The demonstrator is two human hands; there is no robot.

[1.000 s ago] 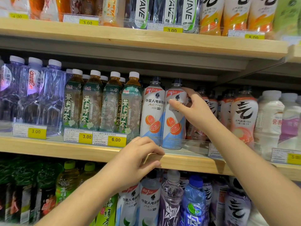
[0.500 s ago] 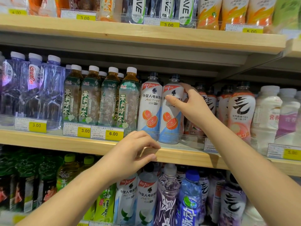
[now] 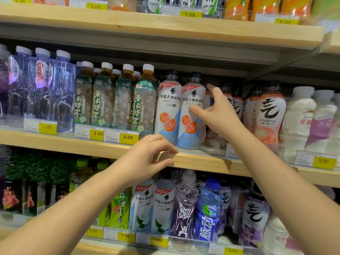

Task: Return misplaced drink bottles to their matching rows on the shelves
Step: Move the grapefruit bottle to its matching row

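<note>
My right hand [image 3: 219, 115] holds the right one of two white-and-blue grapefruit bottles [image 3: 191, 115] on the middle shelf [image 3: 202, 161]. Its thumb lies across the front label and its fingers reach round behind the bottle's right side. The twin grapefruit bottle [image 3: 168, 109] stands touching it on the left. My left hand [image 3: 147, 157] hovers at the shelf's front edge with its fingers loosely curled, its fingertips by the wood, and holds nothing.
Green jasmine tea bottles [image 3: 123, 96] and clear water bottles [image 3: 42, 85] fill the shelf's left part. Peach-labelled bottles [image 3: 268, 115] and milky white bottles [image 3: 301, 118] stand on the right. The lower shelf holds electrolyte bottles [image 3: 161, 205], a purple bottle [image 3: 184, 208] and a blue bottle [image 3: 207, 212].
Both hands keep their places against the shelf and the bottle. My head has tilted, so the shelves sit a little higher in view.
</note>
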